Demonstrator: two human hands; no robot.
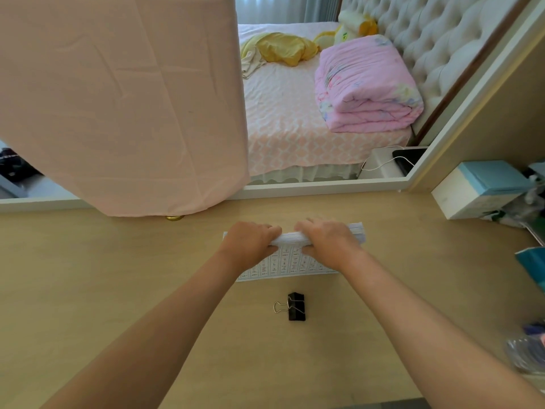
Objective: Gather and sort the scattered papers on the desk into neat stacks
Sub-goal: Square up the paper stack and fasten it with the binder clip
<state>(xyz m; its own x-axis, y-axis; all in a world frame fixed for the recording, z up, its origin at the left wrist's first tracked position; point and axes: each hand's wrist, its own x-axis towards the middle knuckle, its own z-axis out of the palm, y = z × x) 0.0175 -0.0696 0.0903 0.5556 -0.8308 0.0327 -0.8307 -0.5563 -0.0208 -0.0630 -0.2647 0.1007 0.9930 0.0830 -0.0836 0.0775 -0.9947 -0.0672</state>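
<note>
A thick stack of white printed papers (290, 261) stands on its long edge on the light wooden desk (118, 290), leaning toward me so that a sheet with rows of small printed boxes shows. My left hand (250, 240) grips the stack's top edge on the left. Beside it, my right hand (327, 239) grips the same edge on the right. Both sets of fingers curl over the top, which hides the far side of the papers.
A black binder clip (295, 306) lies on the desk just in front of the papers. A white and blue box (477, 190) and plastic-wrapped items (528, 349) crowd the right side. A mirror behind the desk, half draped in pink cloth (118, 98), reflects a bed.
</note>
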